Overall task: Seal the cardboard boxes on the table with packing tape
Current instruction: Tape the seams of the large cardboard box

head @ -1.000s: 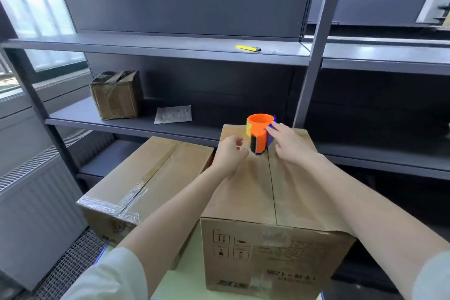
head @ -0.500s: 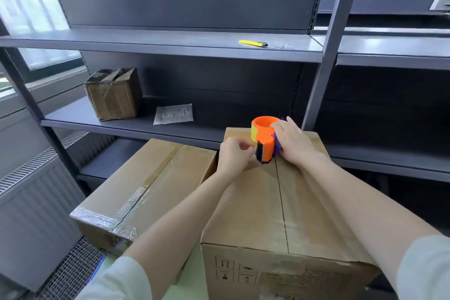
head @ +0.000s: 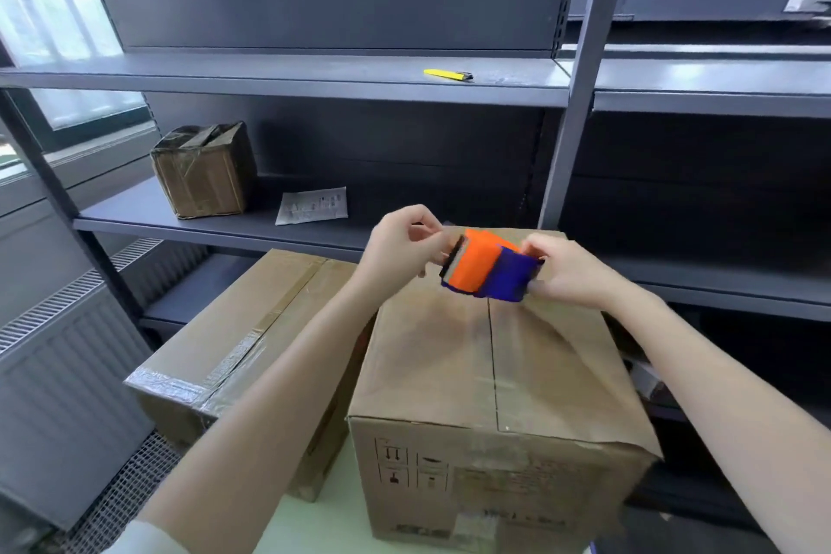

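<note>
Right hand [head: 569,272] is gripping the blue half of the tape dispenser [head: 488,272], fingers curling round its far side; left hand [head: 400,247] is pinching at the black front edge of the orange half, thumb and fingertips closing together there; whether a tape end is lying between them cannot be told. Half a second ago the tape dispenser was standing on the far end of the taller box [head: 440,369] with the hands beside it; now it is hanging clear above that end, lying tilted on its side between the two hands, touching no cardboard. The left hand, which was resting on the box top, is now raised level with the tape dispenser.

The taller box is standing on the pale green surface [head: 323,526], its centre seam running from the near edge towards the hands; the lower box [head: 234,342] is lying just beside it on the left, clear tape already shining along its seam and near edge; both are sitting as they were.

On the middle shelf [head: 148,211] a small box [head: 202,171] and a paper sheet [head: 314,205] are lying apart; a yellow cutter [head: 447,75] is lying on the shelf above.
</note>
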The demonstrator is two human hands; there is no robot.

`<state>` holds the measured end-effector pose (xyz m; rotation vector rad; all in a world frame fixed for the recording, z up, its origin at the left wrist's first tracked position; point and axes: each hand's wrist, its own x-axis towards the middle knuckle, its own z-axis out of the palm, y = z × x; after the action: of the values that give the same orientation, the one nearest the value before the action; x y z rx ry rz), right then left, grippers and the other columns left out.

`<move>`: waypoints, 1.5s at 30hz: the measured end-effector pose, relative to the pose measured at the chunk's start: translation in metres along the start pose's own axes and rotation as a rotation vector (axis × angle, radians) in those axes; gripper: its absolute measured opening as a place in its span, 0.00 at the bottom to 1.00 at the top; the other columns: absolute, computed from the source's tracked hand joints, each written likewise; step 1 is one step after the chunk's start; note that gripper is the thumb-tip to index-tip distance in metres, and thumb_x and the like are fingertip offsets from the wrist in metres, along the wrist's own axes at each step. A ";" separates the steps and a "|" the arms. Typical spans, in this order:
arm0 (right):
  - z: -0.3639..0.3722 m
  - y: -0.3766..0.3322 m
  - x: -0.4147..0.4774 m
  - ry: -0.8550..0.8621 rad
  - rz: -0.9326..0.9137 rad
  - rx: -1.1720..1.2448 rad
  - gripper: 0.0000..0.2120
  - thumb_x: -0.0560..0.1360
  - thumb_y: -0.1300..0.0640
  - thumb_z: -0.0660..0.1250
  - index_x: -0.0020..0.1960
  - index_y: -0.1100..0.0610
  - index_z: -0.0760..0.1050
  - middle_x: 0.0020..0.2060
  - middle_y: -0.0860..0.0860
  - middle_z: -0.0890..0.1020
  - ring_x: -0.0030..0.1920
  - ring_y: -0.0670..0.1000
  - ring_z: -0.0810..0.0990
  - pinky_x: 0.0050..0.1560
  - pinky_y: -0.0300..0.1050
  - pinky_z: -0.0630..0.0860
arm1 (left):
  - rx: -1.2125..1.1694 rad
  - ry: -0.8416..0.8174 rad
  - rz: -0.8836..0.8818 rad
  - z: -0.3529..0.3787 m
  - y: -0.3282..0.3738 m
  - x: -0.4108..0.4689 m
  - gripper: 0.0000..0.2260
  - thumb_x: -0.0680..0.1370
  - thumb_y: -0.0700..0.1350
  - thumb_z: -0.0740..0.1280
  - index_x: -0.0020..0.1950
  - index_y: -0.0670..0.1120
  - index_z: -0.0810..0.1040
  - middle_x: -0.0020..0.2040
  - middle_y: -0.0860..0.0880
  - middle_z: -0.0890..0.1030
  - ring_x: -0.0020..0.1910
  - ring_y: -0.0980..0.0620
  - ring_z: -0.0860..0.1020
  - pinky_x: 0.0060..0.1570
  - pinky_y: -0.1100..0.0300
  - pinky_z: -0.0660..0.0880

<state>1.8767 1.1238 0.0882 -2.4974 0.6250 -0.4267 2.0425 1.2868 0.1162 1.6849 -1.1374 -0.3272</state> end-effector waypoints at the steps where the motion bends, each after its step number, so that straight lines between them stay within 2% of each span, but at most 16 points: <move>1: -0.006 -0.003 -0.006 0.001 0.001 0.067 0.14 0.69 0.68 0.65 0.41 0.50 0.68 0.39 0.47 0.78 0.43 0.49 0.77 0.44 0.45 0.72 | -0.040 -0.003 -0.045 0.000 0.007 -0.002 0.06 0.76 0.41 0.67 0.40 0.45 0.74 0.36 0.47 0.81 0.35 0.53 0.81 0.27 0.66 0.72; 4: -0.022 -0.012 -0.022 0.012 0.015 0.368 0.09 0.70 0.59 0.62 0.49 0.51 0.67 0.45 0.51 0.80 0.44 0.52 0.79 0.43 0.45 0.75 | -0.113 -0.040 -0.228 0.004 0.024 -0.006 0.08 0.78 0.43 0.65 0.39 0.43 0.75 0.37 0.46 0.81 0.39 0.51 0.82 0.30 0.65 0.73; 6: -0.029 -0.014 -0.031 -0.045 0.050 0.392 0.21 0.67 0.47 0.65 0.57 0.49 0.65 0.53 0.49 0.77 0.50 0.49 0.78 0.47 0.42 0.76 | -0.149 -0.060 -0.315 0.011 0.029 -0.010 0.09 0.78 0.44 0.65 0.39 0.43 0.76 0.34 0.49 0.81 0.37 0.54 0.82 0.32 0.65 0.73; 8: -0.028 -0.015 -0.038 -0.118 0.061 0.247 0.38 0.62 0.40 0.72 0.66 0.45 0.58 0.59 0.46 0.72 0.57 0.46 0.75 0.55 0.42 0.74 | -0.208 -0.053 -0.384 0.017 0.029 -0.015 0.09 0.77 0.44 0.66 0.38 0.42 0.77 0.29 0.51 0.79 0.36 0.54 0.81 0.32 0.65 0.73; 10: -0.022 -0.013 -0.041 -0.113 0.004 0.043 0.41 0.61 0.43 0.76 0.67 0.45 0.58 0.60 0.45 0.71 0.61 0.46 0.71 0.58 0.45 0.73 | -0.279 -0.029 -0.457 0.023 0.027 -0.019 0.09 0.77 0.42 0.67 0.37 0.42 0.76 0.28 0.50 0.79 0.37 0.51 0.81 0.31 0.66 0.74; 13: -0.014 -0.014 -0.038 0.073 -0.109 -0.378 0.32 0.68 0.57 0.71 0.68 0.54 0.63 0.58 0.51 0.72 0.61 0.52 0.71 0.69 0.53 0.61 | -0.348 -0.002 -0.515 0.026 0.024 -0.025 0.08 0.78 0.41 0.66 0.39 0.42 0.75 0.28 0.50 0.79 0.36 0.53 0.81 0.27 0.68 0.72; 15: -0.005 -0.018 -0.035 0.137 -0.209 -0.508 0.36 0.71 0.62 0.69 0.74 0.57 0.55 0.62 0.53 0.70 0.63 0.53 0.70 0.69 0.52 0.60 | -0.303 0.006 -0.507 0.025 0.023 -0.028 0.07 0.79 0.42 0.64 0.43 0.40 0.76 0.31 0.49 0.79 0.34 0.55 0.80 0.26 0.69 0.72; 17: 0.005 -0.024 -0.035 0.161 -0.227 -0.494 0.40 0.71 0.62 0.69 0.76 0.56 0.50 0.66 0.54 0.69 0.64 0.54 0.68 0.60 0.45 0.68 | -0.274 0.002 -0.494 0.024 0.023 -0.030 0.05 0.79 0.42 0.63 0.47 0.41 0.75 0.31 0.50 0.80 0.33 0.56 0.80 0.25 0.69 0.70; 18: 0.009 -0.027 -0.033 0.177 -0.234 -0.505 0.40 0.71 0.63 0.70 0.76 0.57 0.52 0.66 0.55 0.70 0.64 0.55 0.69 0.57 0.45 0.70 | -0.262 0.002 -0.501 0.023 0.022 -0.030 0.04 0.79 0.41 0.63 0.48 0.41 0.75 0.33 0.49 0.80 0.34 0.55 0.81 0.25 0.69 0.69; 20: 0.014 -0.027 -0.031 0.219 -0.250 -0.551 0.37 0.69 0.64 0.72 0.74 0.59 0.60 0.60 0.59 0.76 0.59 0.60 0.74 0.49 0.49 0.75 | -0.225 0.014 -0.534 0.021 0.021 -0.032 0.04 0.79 0.42 0.63 0.49 0.42 0.74 0.40 0.45 0.82 0.35 0.55 0.82 0.26 0.68 0.68; 22: 0.015 -0.028 -0.028 0.234 -0.296 -0.574 0.37 0.68 0.65 0.73 0.73 0.59 0.62 0.52 0.61 0.78 0.52 0.60 0.77 0.42 0.48 0.75 | -0.217 0.029 -0.551 0.019 0.020 -0.036 0.05 0.79 0.43 0.64 0.45 0.42 0.75 0.38 0.46 0.82 0.32 0.57 0.82 0.27 0.67 0.66; 25: 0.013 -0.037 -0.031 0.148 -0.305 -0.587 0.36 0.76 0.63 0.64 0.76 0.48 0.49 0.53 0.56 0.74 0.52 0.54 0.73 0.43 0.42 0.68 | -0.224 0.037 -0.540 0.014 0.018 -0.046 0.12 0.79 0.45 0.65 0.36 0.44 0.71 0.25 0.52 0.78 0.31 0.56 0.81 0.24 0.69 0.62; 27: 0.013 -0.043 -0.035 0.107 -0.287 -0.583 0.36 0.77 0.62 0.60 0.76 0.41 0.44 0.50 0.53 0.72 0.49 0.51 0.72 0.43 0.40 0.68 | -0.195 0.037 -0.535 0.012 0.016 -0.052 0.14 0.79 0.44 0.65 0.34 0.44 0.70 0.24 0.52 0.77 0.32 0.56 0.81 0.23 0.70 0.61; 33: 0.014 -0.064 -0.058 0.004 -0.242 -0.553 0.35 0.78 0.62 0.59 0.76 0.42 0.46 0.46 0.52 0.64 0.46 0.49 0.64 0.46 0.42 0.69 | -0.128 0.058 -0.519 0.014 0.007 -0.076 0.08 0.80 0.43 0.64 0.41 0.43 0.72 0.33 0.47 0.80 0.28 0.60 0.80 0.24 0.70 0.66; 40: 0.014 -0.083 -0.087 0.008 -0.250 -0.532 0.34 0.79 0.61 0.59 0.76 0.43 0.45 0.48 0.53 0.67 0.47 0.48 0.65 0.46 0.42 0.70 | -0.137 0.152 -0.471 0.013 0.010 -0.102 0.08 0.80 0.41 0.63 0.41 0.42 0.71 0.32 0.45 0.78 0.24 0.62 0.77 0.22 0.71 0.67; 45: 0.018 -0.099 -0.105 0.038 -0.275 -0.513 0.34 0.79 0.60 0.59 0.76 0.42 0.44 0.47 0.51 0.62 0.47 0.48 0.63 0.45 0.41 0.67 | -0.193 0.165 -0.492 -0.007 0.007 -0.121 0.08 0.79 0.44 0.65 0.42 0.42 0.73 0.31 0.46 0.79 0.24 0.60 0.76 0.24 0.68 0.66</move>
<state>1.8291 1.2595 0.1109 -3.0907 0.4447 -0.4592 1.9813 1.3882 0.0892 1.7658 -0.5411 -0.5734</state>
